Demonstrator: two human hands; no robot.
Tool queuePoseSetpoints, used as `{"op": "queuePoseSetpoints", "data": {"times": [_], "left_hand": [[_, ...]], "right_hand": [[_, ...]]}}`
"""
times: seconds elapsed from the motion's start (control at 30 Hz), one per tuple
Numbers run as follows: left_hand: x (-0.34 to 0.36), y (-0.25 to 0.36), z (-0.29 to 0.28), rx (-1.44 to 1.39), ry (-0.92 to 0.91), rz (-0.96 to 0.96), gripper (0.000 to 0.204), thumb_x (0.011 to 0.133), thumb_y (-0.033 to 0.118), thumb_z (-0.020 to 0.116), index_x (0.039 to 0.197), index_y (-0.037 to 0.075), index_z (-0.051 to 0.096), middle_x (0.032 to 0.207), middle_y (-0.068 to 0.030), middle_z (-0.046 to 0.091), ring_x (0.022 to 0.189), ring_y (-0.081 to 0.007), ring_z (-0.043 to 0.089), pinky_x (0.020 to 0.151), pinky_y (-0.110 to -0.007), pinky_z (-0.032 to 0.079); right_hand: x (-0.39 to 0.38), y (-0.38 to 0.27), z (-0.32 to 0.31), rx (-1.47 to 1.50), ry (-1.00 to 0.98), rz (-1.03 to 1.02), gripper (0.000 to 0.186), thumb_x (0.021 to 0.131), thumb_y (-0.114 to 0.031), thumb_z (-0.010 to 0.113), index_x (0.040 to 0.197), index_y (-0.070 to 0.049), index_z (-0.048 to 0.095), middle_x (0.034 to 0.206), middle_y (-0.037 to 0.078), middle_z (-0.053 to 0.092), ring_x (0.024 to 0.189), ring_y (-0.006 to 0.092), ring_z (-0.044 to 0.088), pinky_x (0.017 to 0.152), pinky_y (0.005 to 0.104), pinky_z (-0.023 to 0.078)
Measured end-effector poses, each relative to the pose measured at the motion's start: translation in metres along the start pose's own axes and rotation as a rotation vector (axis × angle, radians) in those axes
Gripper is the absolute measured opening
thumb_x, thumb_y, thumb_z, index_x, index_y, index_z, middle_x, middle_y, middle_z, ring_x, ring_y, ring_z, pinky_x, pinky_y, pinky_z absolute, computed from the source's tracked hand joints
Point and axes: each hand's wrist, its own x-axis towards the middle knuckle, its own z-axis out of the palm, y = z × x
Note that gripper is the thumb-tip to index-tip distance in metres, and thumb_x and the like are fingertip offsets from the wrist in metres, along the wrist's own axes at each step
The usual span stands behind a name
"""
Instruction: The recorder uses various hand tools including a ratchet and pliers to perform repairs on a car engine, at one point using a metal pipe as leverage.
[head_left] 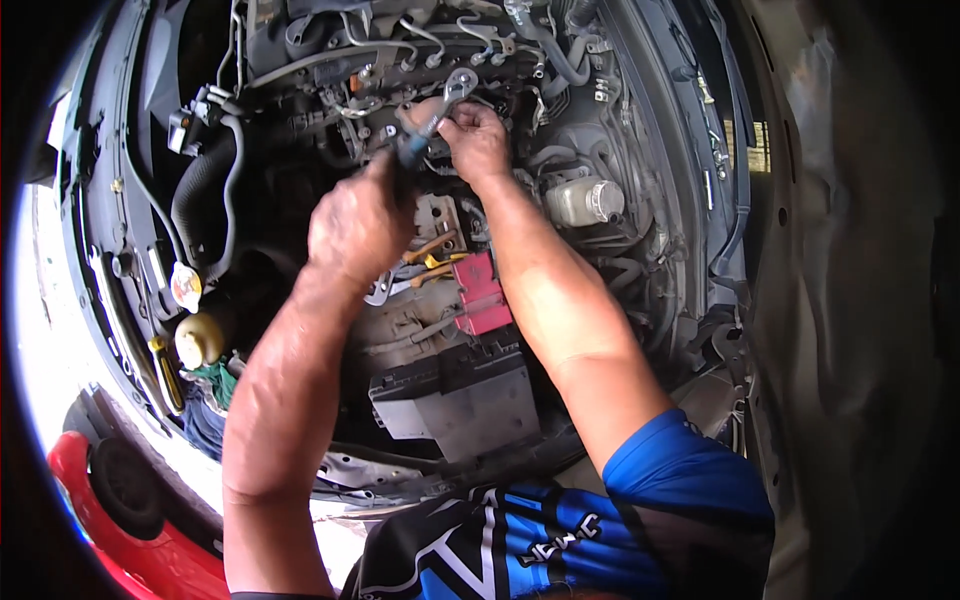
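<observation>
Over the engine [340,75], my left hand [360,220] is closed round the dark and blue handle of a ratchet wrench [437,122]. The wrench slants up and to the right, its round metal head by the metal fuel lines [425,52]. My right hand [478,143] is at the wrench's neck, fingers curled and thumb close to the shaft. Part of its fingers passes behind the wrench, so what they grip is hidden. Below the hands, pliers and other hand tools [430,262] with orange and yellow handles lie beside a red plastic cover [482,293].
A grey fuse box [455,400] sits nearer me. To the right is a white fluid reservoir [585,202]; to the left, a ribbed air hose [205,185] and a yellowish reservoir [198,341]. A yellow-handled screwdriver [165,372] rests at the left edge. A red car [130,520] stands beyond.
</observation>
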Motion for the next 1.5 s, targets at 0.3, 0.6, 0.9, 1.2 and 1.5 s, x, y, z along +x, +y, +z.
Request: {"op": "queuePoseSetpoints", "data": {"times": [0.3, 0.6, 0.9, 1.2, 1.5], "left_hand": [[-0.019, 0.009, 0.021, 0.057, -0.077, -0.078, 0.059, 0.085, 0.026, 0.071, 0.138, 0.008, 0.053, 0.099, -0.0217, 0.07, 0.092, -0.0398, 0.068, 0.081, -0.049, 0.055], [-0.018, 0.017, 0.024, 0.003, -0.173, -0.083, 0.043, 0.085, 0.025, 0.066, 0.118, 0.001, 0.053, 0.079, -0.0245, 0.069, 0.076, -0.0436, 0.069, 0.073, -0.055, 0.055], [0.015, -0.023, -0.017, 0.285, 0.237, 0.023, 0.025, 0.08, 0.013, 0.062, 0.102, 0.002, 0.058, 0.095, -0.0202, 0.069, 0.089, -0.0335, 0.07, 0.076, -0.046, 0.057], [0.005, 0.033, 0.012, -0.011, -0.402, -0.077, 0.04, 0.085, 0.02, 0.062, 0.118, 0.0, 0.051, 0.1, -0.0261, 0.07, 0.098, -0.0412, 0.069, 0.088, -0.049, 0.054], [0.051, 0.003, -0.006, 0.233, -0.145, 0.161, 0.048, 0.096, 0.02, 0.05, 0.144, 0.018, 0.049, 0.127, -0.0154, 0.062, 0.112, -0.0291, 0.065, 0.088, -0.045, 0.053]], "right_hand": [[0.008, -0.012, 0.002, -0.33, -0.032, -0.314, 0.025, 0.085, -0.02, 0.078, 0.1, -0.002, 0.069, 0.084, 0.008, 0.071, 0.073, 0.0181, 0.064, 0.07, 0.035, 0.053], [0.016, -0.006, 0.005, -0.305, 0.005, -0.396, 0.025, 0.085, -0.021, 0.077, 0.091, 0.001, 0.068, 0.085, 0.014, 0.071, 0.078, 0.0247, 0.068, 0.073, 0.0376, 0.054], [0.014, -0.021, 0.005, -0.193, -0.29, -0.045, 0.023, 0.086, -0.011, 0.074, 0.105, 0.002, 0.07, 0.098, 0.008, 0.074, 0.089, 0.0149, 0.068, 0.08, 0.0307, 0.054], [0.014, 0.018, 0.005, -0.134, 0.07, -0.094, 0.029, 0.084, -0.023, 0.079, 0.091, 0.001, 0.067, 0.083, 0.012, 0.069, 0.079, 0.0226, 0.066, 0.075, 0.0385, 0.052], [0.027, -0.013, 0.007, -0.16, -0.401, -0.338, 0.013, 0.092, -0.01, 0.062, 0.096, -0.003, 0.071, 0.089, 0.007, 0.073, 0.08, 0.015, 0.065, 0.074, 0.0324, 0.053]]}}
